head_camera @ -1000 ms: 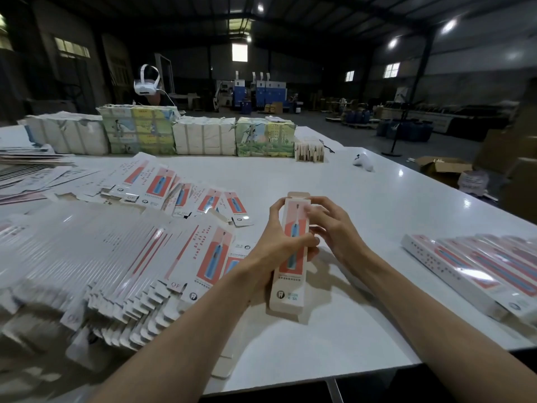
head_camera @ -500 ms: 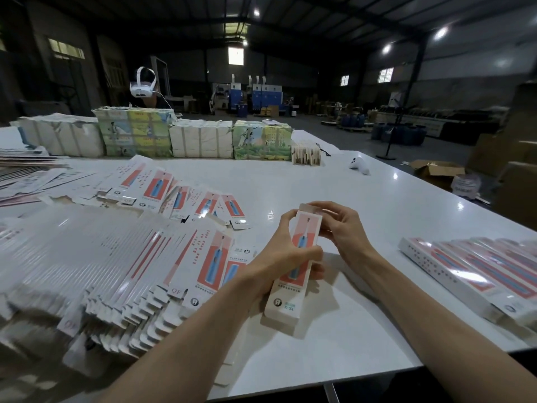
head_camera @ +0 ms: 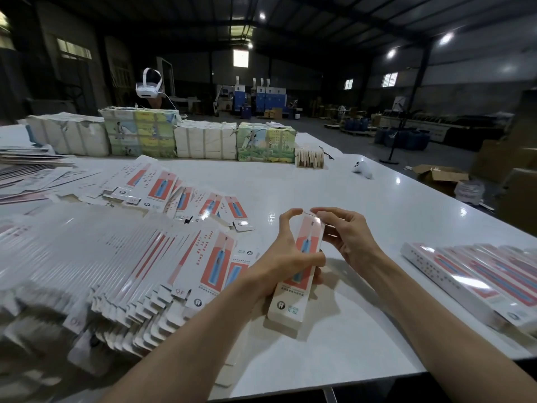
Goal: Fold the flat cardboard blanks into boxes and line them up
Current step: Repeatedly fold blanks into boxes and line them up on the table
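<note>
Over on the left the flat blanks (head_camera: pixel 116 257) lie fanned, the left grip (head_camera: pixel 286 257) wraps the box (head_camera: pixel 311 237) over the worktop (head_camera: pixel 319 181), the right grip (head_camera: pixel 351 237) pinches its far end, and the flap that stood up a second ago is now down, so it looks nearly ready for the finished row (head_camera: pixel 479 283) on the right.

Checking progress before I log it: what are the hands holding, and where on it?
One folded box: the left hand grips its middle, the right hand pinches its far top end.
</note>
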The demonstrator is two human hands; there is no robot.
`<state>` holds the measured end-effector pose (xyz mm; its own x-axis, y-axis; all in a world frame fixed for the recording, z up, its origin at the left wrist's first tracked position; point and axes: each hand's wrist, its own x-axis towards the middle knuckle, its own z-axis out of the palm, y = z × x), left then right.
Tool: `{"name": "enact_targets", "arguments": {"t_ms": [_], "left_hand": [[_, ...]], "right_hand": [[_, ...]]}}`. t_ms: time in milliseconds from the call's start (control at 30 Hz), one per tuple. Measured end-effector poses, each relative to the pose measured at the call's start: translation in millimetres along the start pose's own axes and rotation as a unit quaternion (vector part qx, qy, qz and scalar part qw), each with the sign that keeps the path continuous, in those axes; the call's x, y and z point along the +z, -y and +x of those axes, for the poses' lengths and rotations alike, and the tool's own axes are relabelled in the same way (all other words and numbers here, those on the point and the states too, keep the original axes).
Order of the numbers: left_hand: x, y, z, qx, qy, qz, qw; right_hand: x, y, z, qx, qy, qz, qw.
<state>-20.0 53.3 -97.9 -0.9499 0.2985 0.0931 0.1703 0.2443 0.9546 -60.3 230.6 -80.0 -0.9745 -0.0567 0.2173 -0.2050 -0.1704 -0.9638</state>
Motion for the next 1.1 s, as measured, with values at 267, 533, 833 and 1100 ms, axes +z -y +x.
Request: {"name": "enact_targets", "arguments": {"t_ms": [267,533,833,1100], "left_hand": [[-2,-2,4,0.003,0.009,-0.018,1.0],[-4,-3,1,-0.019,-0.027,-0.127,0.991],[-5,-5,-1,-0.035,-0.026,-0.144,0.989],[-5,-3,2,-0.026,-0.045,-0.169,0.984]], "right_hand": [[-3,0,0,-0.021,0.035,-0.013,0.999],[5,-5,-3,-0.049,0.068,-0.028,0.996],[6,-4,-6,-0.097,0.074,-0.091,0.988],[11,-6,-8,-0.089,0.065,-0.101,0.989]]}}
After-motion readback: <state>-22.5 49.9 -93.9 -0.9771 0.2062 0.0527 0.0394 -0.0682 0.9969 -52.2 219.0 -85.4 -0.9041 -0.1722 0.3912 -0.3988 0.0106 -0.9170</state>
